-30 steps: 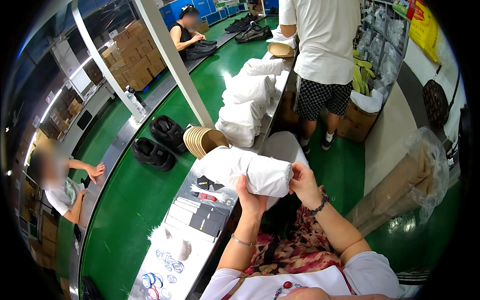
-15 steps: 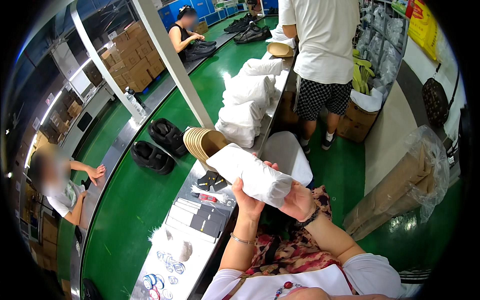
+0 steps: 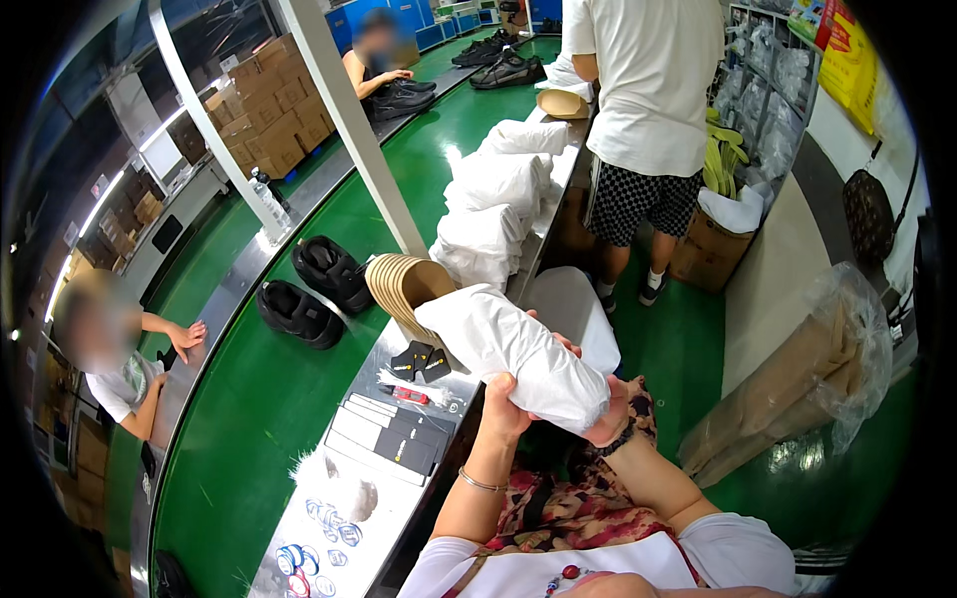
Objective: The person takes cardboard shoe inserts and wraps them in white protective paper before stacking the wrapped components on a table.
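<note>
- I have both hands up in front of my chest, closed around a white paper-wrapped bundle (image 3: 513, 357): my left hand (image 3: 505, 401) grips it from underneath near its middle, and my right hand (image 3: 605, 411) cups its lower right end, fingers curled over the paper.
- The bundle hangs in the air over the near edge of the steel bench (image 3: 399, 498), tilted, its upper left end pointing toward the stack of tan insoles (image 3: 404, 289).
- As I read it, the step in hand is wrapping or smoothing the paper around what is inside; I cannot see the contents.
- The next move, I judge, calls for keeping the loose paper tight at the right end while turning the bundle, so the wrap does not slip open.
- The paper looks thin, soft and crinkled, with folds running along the length; the bundle is long and rounded, roughly shoe-shaped.
- More white wrapped bundles (image 3: 498, 204) are piled along the far stretch of the bench, lumpy and pillow-like.
- The tan insoles stand on edge in a fanned row, stiff and smooth like card.
- On the bench near its middle lie small black tags (image 3: 421, 361) and flat dark booklets (image 3: 394, 437), matt and rectangular.
- Two black shoes (image 3: 317, 289) sit on the green conveyor belt (image 3: 269, 419) beside the bench's left edge, chunky and rubbery.
- A person in a white shirt (image 3: 648, 90) stands at the bench's far right side.
</note>
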### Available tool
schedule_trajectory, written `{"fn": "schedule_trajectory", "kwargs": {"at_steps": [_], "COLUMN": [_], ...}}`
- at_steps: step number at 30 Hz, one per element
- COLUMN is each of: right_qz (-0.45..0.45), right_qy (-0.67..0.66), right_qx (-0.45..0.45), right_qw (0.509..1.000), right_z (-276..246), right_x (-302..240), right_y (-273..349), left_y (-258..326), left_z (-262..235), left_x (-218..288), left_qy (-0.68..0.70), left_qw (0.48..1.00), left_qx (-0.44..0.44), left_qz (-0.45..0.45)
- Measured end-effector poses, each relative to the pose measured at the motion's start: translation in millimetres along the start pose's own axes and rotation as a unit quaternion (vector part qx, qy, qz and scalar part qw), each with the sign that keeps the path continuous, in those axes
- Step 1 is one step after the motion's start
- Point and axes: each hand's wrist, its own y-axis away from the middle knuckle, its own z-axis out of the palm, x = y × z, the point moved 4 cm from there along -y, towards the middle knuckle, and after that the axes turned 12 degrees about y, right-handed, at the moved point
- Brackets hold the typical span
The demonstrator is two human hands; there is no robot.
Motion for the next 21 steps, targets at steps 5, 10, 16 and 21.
{"fn": "schedule_trajectory", "kwargs": {"at_steps": [5,10,16,21], "right_qz": [0.037,-0.165,-0.253,-0.304], "right_qy": [0.224,0.562,0.691,0.857], "right_qx": [0.187,0.141,0.273,0.218], "right_qw": [0.956,0.798,0.62,0.356], "right_z": [-39.4,8.8,-2.8,23.0], "right_x": [-24.8,-34.8,-30.3,-70.2], "right_y": [10.8,1.7,14.0,7.3], "left_y": [1.2,-5.6,-11.9,-5.1], "left_z": [-36.3,-38.8,-15.3,5.5], "left_x": [5.5,-6.8,-14.8,34.8], "left_qy": [-0.017,-0.038,-0.127,-0.67], "left_qw": [0.986,0.976,0.981,0.628], "left_qx": [0.15,0.185,0.118,0.171], "left_qz": [0.066,0.109,0.088,0.359]}}
